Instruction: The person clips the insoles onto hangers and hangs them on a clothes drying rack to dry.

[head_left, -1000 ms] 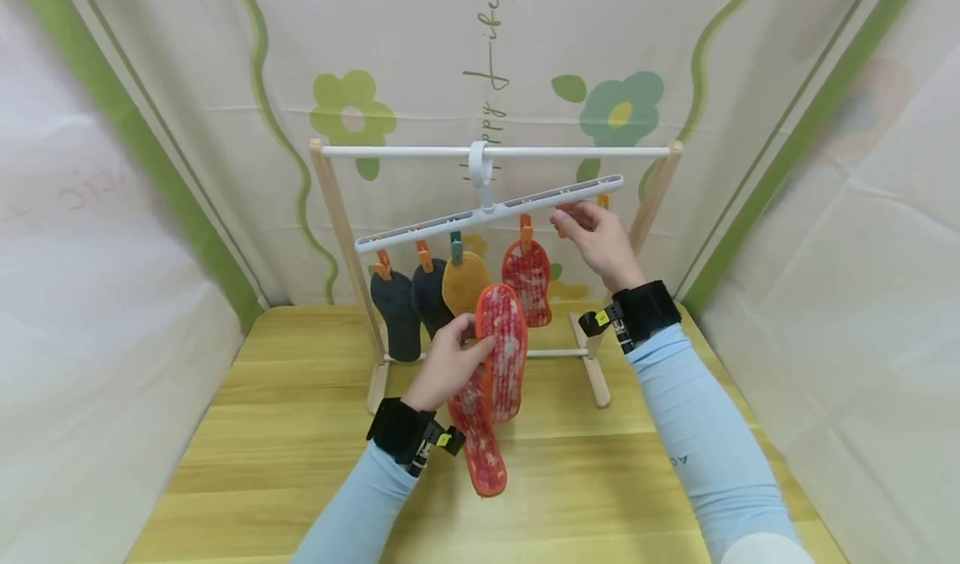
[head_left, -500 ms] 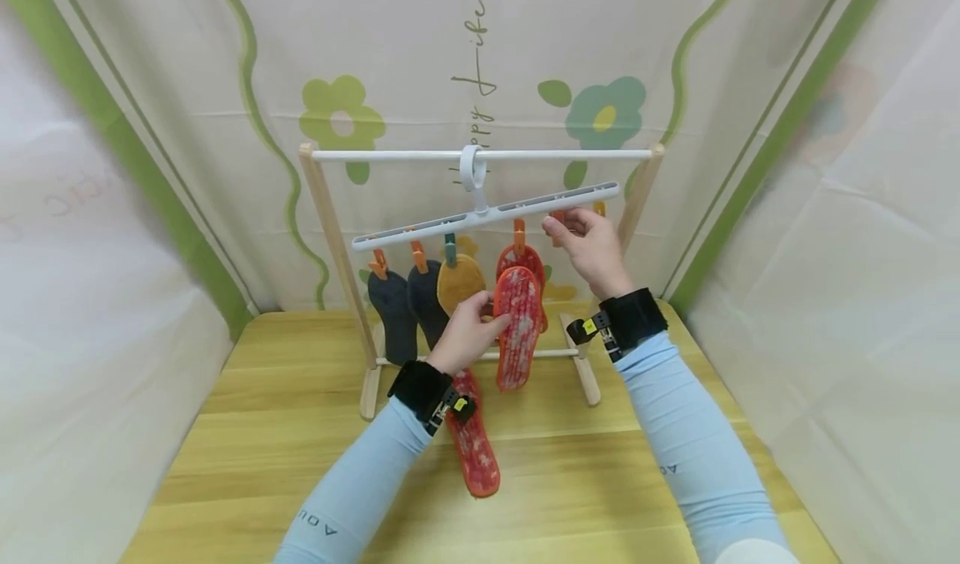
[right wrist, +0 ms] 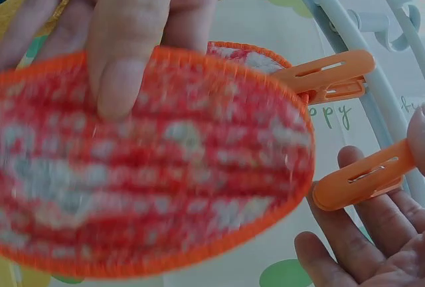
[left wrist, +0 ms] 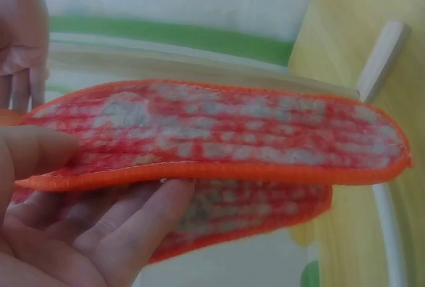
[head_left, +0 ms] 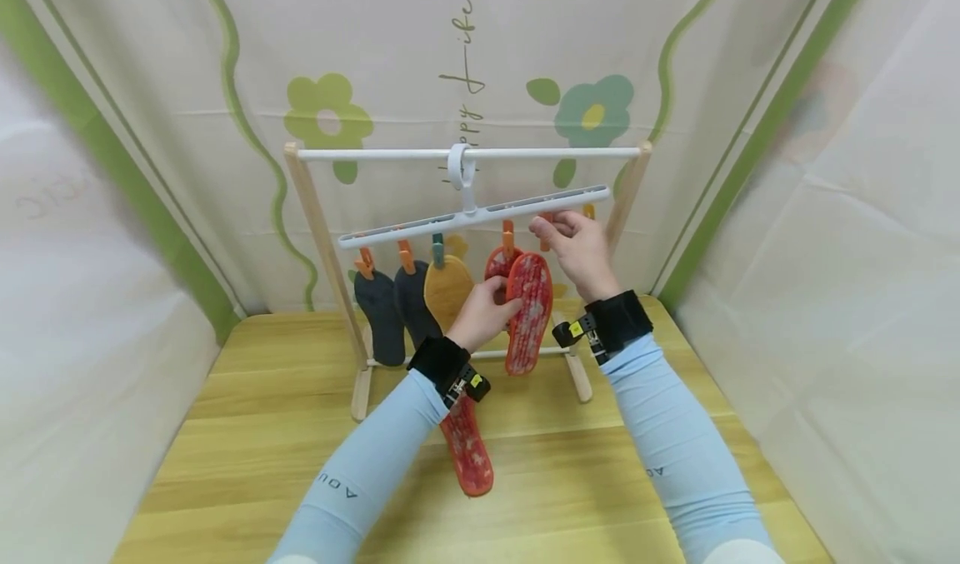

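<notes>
My left hand (head_left: 482, 316) pinches a red patterned shoe insole (head_left: 529, 318) with an orange edge by its side, thumb in front and fingers behind in the left wrist view. The insole stands upright, its rounded top just below my right hand (head_left: 583, 252). That hand pinches an orange clothespin (right wrist: 365, 173) hanging under the pale grey hanger (head_left: 405, 232). In the right wrist view, the clothespin's tip is close to the insole's edge. Behind it, a matching red insole (head_left: 495, 262) hangs from another orange clothespin (head_left: 508, 239), partly covered. A third red insole (head_left: 468, 454) lies on the table, partly hidden by my left wrist.
Two dark insoles (head_left: 381, 321) and a yellow insole (head_left: 447, 287) hang from clips on the hanger's left half. The hanger tilts, right end higher, on the white rod (head_left: 360, 155) of a wooden stand (head_left: 326, 256). A yellow clip (head_left: 588, 211) hangs at its right end.
My left hand has raised the red insole and carried it rightward, up beside the clothespin in my right hand. The right hand keeps its hold on the clothespin, and the head view has shifted slightly.
</notes>
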`<state>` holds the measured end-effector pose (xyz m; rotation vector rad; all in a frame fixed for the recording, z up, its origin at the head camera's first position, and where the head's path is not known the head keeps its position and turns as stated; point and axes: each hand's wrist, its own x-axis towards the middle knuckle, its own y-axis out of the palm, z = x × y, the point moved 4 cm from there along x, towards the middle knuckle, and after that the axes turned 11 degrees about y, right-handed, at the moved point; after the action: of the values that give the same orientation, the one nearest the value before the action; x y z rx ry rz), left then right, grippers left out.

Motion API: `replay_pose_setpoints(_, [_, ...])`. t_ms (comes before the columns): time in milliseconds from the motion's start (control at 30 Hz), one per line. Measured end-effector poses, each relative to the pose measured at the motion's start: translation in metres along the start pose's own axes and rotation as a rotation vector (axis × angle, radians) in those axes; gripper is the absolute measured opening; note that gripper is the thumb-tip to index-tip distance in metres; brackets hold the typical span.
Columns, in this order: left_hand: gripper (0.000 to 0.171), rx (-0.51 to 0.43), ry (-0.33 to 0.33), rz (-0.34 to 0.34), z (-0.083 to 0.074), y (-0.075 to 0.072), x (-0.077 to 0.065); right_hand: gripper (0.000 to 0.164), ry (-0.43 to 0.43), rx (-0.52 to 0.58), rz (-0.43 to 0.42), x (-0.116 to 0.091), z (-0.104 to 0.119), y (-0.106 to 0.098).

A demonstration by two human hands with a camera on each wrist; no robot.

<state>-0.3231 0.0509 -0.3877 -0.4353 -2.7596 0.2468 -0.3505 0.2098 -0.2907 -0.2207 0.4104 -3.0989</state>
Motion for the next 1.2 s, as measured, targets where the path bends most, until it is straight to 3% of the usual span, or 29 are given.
replay_pose_setpoints(433, [0.028,0.017,0.012,-0.014,0.011,0.009,0.014,0.047,0.004,0.011,-0.019,0.009,-0.007,0.003])
replay_pose_setpoints(700, [0.026,0.037,0.023,-0.023,0.011,0.012,0.018,0.051,0.012,0.011,-0.026,0.011,-0.008,0.003])
replay_pose_setpoints(900, [0.028,0.063,0.059,-0.022,0.01,0.01,0.022,0.045,0.001,0.031,-0.023,0.012,-0.007,0.004])
replay_pose_setpoints(1200, [0.024,0.047,0.096,-0.063,0.005,0.009,0.026,0.045,0.009,0.022,-0.035,0.014,-0.008,0.005])
